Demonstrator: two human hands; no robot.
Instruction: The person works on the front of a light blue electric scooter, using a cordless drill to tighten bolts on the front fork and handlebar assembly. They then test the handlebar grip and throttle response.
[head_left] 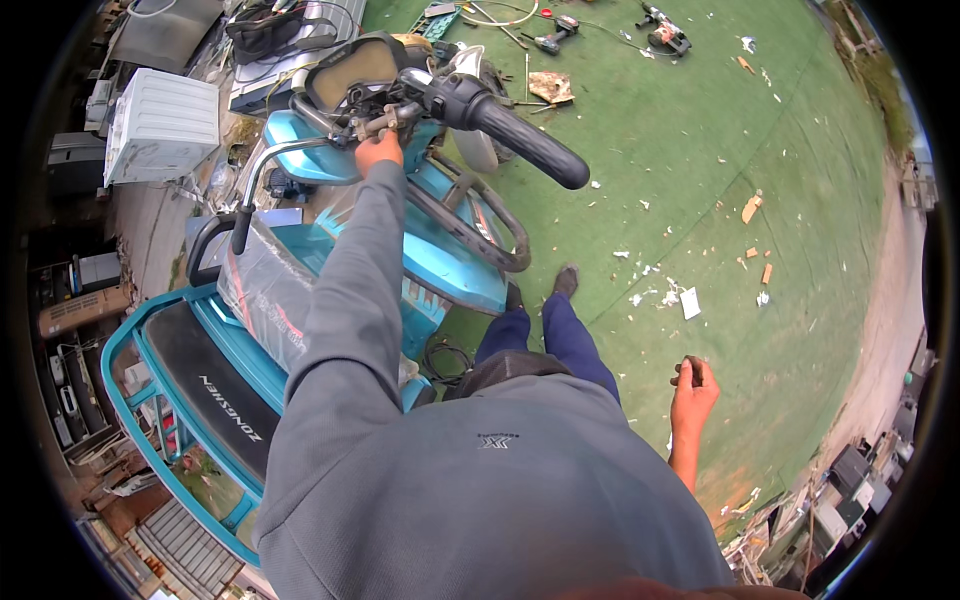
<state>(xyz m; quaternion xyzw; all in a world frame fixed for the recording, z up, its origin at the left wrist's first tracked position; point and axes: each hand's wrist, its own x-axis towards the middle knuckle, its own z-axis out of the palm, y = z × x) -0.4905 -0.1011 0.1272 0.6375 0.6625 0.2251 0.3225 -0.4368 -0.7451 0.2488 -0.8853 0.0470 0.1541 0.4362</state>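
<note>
A turquoise electric three-wheeler (450, 268) stands to my left, its handlebar turned across the upper part of the view. My left hand (380, 154) reaches up to the metal handlebar clamp (374, 125) below the display housing (362, 72); its fingers are closed at the clamp and partly hidden. A black rubber grip (530, 142) sticks out to the right of that hand. Away from the vehicle, my right hand (694, 392) hangs over the green floor covering. Its fingers are curled in, and anything small between the fingertips is too small to name.
At the far side lie a cordless drill (556, 36) and another power tool (664, 34). A white appliance (162, 126) stands far left. The vehicle's black seat (212, 385) is near left. Paper scraps and a white card (690, 303) litter the green covering (640, 200).
</note>
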